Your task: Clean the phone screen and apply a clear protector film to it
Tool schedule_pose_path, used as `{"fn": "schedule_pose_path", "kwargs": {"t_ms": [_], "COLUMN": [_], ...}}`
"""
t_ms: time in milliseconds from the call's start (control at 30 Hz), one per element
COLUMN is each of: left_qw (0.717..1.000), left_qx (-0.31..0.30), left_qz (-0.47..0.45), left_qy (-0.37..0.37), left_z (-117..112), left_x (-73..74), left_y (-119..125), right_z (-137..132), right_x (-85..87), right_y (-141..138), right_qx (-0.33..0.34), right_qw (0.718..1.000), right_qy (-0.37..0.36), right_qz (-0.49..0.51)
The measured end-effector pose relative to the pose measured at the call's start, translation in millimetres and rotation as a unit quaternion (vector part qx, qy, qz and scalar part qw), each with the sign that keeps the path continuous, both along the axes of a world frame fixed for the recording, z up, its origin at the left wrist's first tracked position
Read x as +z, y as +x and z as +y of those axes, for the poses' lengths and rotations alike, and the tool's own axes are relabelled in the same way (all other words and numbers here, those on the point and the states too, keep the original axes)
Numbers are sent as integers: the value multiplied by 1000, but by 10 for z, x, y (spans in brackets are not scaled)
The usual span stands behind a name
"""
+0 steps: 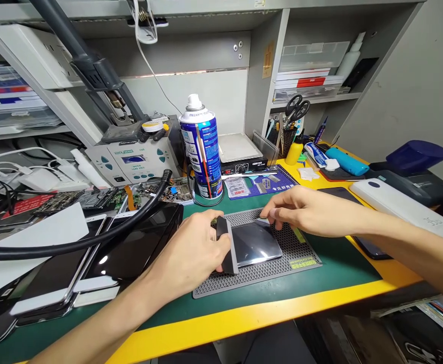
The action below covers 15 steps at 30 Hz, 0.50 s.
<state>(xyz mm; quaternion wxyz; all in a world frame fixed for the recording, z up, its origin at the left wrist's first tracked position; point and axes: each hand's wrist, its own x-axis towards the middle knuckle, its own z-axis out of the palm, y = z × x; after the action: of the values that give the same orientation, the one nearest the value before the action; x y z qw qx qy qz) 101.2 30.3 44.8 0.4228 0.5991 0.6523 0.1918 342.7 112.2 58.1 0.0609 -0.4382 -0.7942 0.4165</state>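
A glossy black screen panel (pixel 257 243) lies on a grey honeycomb mat (pixel 213 288). My left hand (pixel 196 247) is closed around a dark flat piece (pixel 227 247) with a grey edge, which stands tilted up at the panel's left end. Whether that piece is joined to the panel I cannot tell. At the panel's far right corner, my right hand (pixel 295 210) pinches a small pale, clear-looking tab (pixel 263 221) between thumb and fingertips. The fingertips partly hide the tab.
A blue spray can (pixel 202 151) stands behind the mat. A black hose (pixel 130 222) crosses above dark phones (pixel 126 247) at left. A hot-air station (pixel 134 162) and a hot plate (pixel 240 162) sit at the back. A white power bank (pixel 403 207) lies at right.
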Motion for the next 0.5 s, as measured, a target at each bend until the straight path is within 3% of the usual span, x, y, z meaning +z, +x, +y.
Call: {"fn": "schedule_pose_path", "kwargs": {"t_ms": [167,500], "left_qw": [1000,1000], "left_qx": [-1,5], "left_qz": [-11,-18], "left_qy": [-4,8], "left_z": [13,-11], "left_x": [28,-2], "left_y": [13,4], "right_z": [13,30], "right_x": [75,58], "right_y": [-25,-67], "right_qx": [-7,-35], "right_qw": [999,989], "right_qy": [-37,-109], "right_qz": [23,91]}}
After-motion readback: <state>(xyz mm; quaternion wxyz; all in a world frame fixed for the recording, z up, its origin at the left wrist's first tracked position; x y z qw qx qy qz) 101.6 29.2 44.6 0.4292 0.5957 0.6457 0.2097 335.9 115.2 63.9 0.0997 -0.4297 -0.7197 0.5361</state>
